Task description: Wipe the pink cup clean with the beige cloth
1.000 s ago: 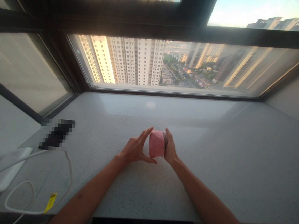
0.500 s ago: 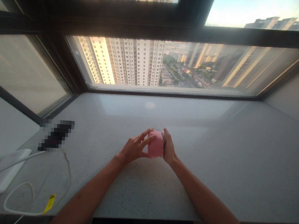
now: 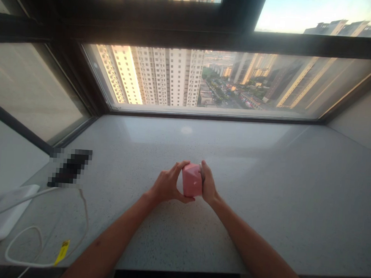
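Note:
A small pink faceted object [image 3: 191, 180], like folded paper, is held between both my hands just above the speckled grey sill [image 3: 264, 195]. My left hand [image 3: 166, 184] curls round its left side, index finger on the top edge and thumb under the bottom. My right hand [image 3: 208, 184] presses against its right side with fingers closed along it. Which part of the object touches the sill is hidden.
At the left lie a blurred dark object [image 3: 71, 167], a white device [image 3: 0, 219] and a looping white cable [image 3: 38, 247] with a yellow tag [image 3: 62, 250]. The window frame [image 3: 206, 115] bounds the sill at the back.
My left fingers, first spread beside the pink object, came onto its face and now wrap its left side. The object turned slightly. My right hand stayed in place.

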`<state>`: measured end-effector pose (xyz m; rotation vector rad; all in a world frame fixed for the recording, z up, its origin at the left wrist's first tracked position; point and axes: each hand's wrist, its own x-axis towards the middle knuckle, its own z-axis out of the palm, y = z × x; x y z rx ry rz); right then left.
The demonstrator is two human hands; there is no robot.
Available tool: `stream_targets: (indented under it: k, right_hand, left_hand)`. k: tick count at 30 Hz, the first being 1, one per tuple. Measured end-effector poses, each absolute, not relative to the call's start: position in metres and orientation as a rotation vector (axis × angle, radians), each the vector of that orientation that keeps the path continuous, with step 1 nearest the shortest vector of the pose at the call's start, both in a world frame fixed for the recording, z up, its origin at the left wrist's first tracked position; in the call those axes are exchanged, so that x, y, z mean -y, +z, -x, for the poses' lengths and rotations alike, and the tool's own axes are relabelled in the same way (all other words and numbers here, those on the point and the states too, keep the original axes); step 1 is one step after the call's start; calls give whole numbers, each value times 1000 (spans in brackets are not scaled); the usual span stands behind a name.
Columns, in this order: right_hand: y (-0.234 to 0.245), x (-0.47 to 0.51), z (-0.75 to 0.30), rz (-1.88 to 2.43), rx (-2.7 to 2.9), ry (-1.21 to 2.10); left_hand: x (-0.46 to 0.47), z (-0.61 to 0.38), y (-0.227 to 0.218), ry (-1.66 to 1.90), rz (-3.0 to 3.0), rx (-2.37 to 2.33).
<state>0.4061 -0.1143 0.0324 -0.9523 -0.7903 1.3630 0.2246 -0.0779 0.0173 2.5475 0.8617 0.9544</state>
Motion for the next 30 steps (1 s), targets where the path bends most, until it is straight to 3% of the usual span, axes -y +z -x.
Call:
stream_targets:
  k: [11, 21, 30]
  right_hand:
    - [24, 113, -405, 981, 811, 1287]
    - [36, 112, -407, 852, 741, 1372]
    - [38, 113, -405, 854, 756, 1361]
  left_hand:
    - [82, -225, 18, 796, -2423, -964]
    - [68, -223, 4, 1028, -2728, -607]
    - [69, -221, 13, 1066, -2770, -643]
